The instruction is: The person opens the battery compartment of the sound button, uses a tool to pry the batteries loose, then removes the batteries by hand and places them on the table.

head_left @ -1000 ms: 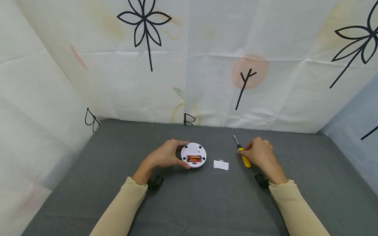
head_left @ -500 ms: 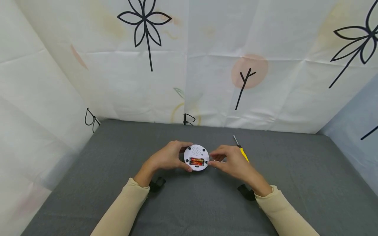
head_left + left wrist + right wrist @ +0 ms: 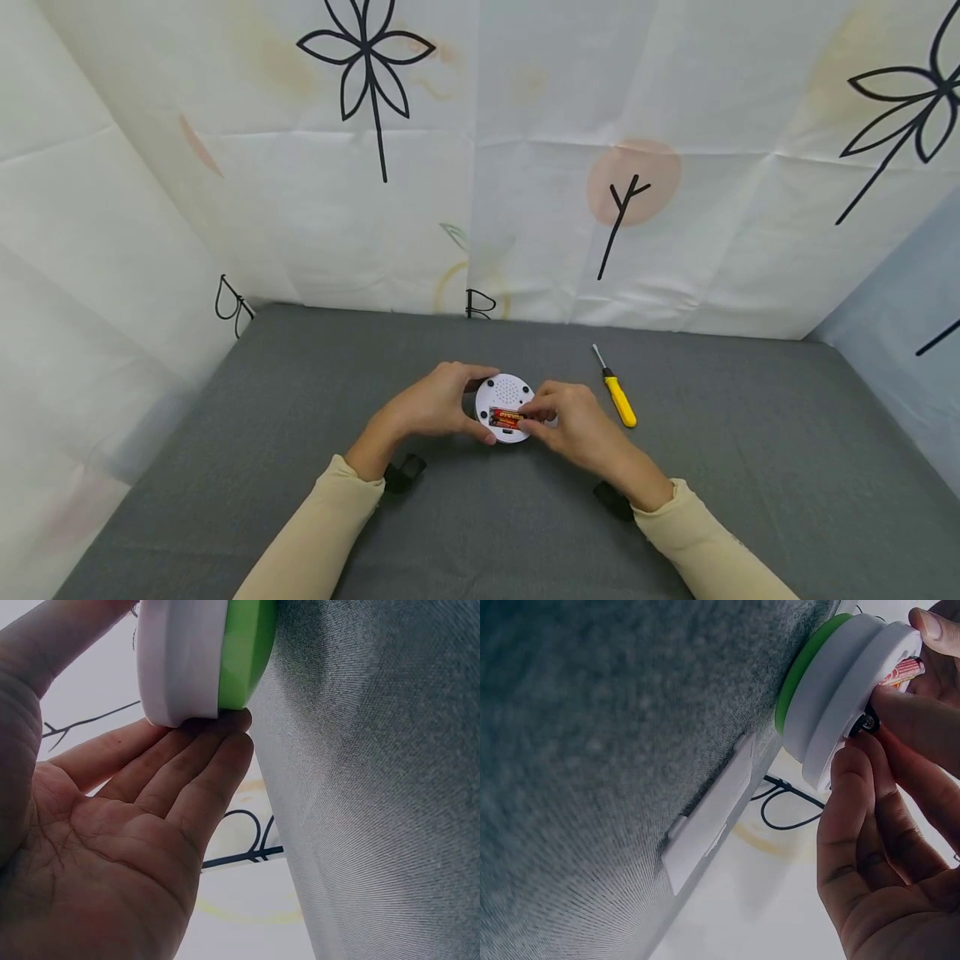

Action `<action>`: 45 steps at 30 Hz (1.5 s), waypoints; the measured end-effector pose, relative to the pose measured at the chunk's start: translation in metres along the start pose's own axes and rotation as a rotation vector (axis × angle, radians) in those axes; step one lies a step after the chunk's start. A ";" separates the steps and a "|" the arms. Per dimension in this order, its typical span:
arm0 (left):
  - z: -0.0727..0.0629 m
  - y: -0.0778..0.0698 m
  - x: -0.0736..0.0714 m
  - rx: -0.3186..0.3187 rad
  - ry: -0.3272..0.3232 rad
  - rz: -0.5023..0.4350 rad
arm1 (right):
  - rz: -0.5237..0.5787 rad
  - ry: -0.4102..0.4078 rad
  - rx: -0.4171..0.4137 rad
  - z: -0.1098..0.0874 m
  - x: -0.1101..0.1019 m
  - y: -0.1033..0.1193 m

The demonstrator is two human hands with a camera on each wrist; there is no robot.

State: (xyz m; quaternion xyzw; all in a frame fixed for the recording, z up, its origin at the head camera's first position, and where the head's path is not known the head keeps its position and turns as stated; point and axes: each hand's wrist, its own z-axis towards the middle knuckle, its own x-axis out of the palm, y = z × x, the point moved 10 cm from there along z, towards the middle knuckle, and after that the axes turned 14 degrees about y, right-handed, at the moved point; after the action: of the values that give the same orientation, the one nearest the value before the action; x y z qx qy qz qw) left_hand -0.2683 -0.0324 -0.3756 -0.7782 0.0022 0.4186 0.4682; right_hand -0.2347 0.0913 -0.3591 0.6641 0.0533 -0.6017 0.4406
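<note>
A round white device [image 3: 504, 387] with a green underside [image 3: 246, 652] shows its speaker holes, dark feet and battery bay facing up. My left hand [image 3: 441, 403] holds it from the side, thumb at the near edge, fingers at the far edge. Red batteries [image 3: 502, 418] lie in the bay. My right hand [image 3: 576, 427] pinches with thumb and forefinger at the right end of a battery, which pokes above the white rim in the right wrist view; the fingers partly hide it. The white battery cover [image 3: 709, 817] lies on the cloth beside the device, mostly hidden by my right hand from above.
A yellow-handled screwdriver [image 3: 620, 402] lies to the right of my right hand, its tip pointing away. Grey cloth [image 3: 480, 525] covers the table. A patterned white sheet [image 3: 525, 225] hangs along the back edge.
My right hand has left the screwdriver and moved left to the batteries, covering much of the battery cover. My left hand and the device have shifted slightly right and nearer.
</note>
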 end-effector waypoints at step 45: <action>-0.008 0.015 -0.019 -0.027 -0.075 0.002 | 0.141 0.335 0.082 -0.008 0.000 -0.035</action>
State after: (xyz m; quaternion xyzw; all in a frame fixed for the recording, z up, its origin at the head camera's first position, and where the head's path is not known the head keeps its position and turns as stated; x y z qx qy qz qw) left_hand -0.2815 -0.0538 -0.3728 -0.7683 -0.0204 0.4479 0.4569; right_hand -0.2497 0.1175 -0.3786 0.7745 0.0547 -0.4520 0.4392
